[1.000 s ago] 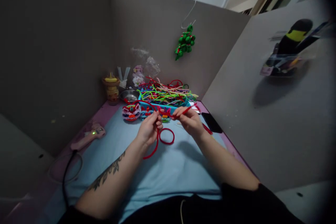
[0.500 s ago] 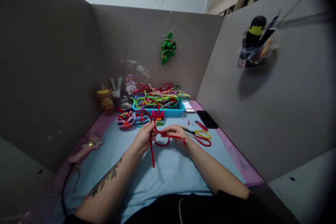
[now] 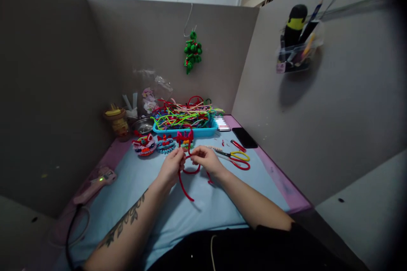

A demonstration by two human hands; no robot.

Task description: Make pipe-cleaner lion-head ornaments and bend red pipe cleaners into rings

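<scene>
Red pipe cleaners run between my two hands, bent into loops with loose ends hanging below. My left hand is closed on them, one tail dropping from under its fingers toward the cloth. With thumb and fingers pinched, my right hand grips the red strand just to the right. How the strands cross between the fingertips is too small to make out. Just beyond the hands stand several lion-head figures made of pipe cleaners: a pink and red one, a blue one and a red one partly covered by the strands.
A blue basket heaped with coloured pipe cleaners stands at the back. Scissors, a red cutter and a black phone lie to the right. At left rests a pink glue gun with its cord. Grey panels enclose the table.
My right hand has turned and moved in close to my left, now pinching the red strand. The hanging tail has swung right. The whole view has shifted slightly.
</scene>
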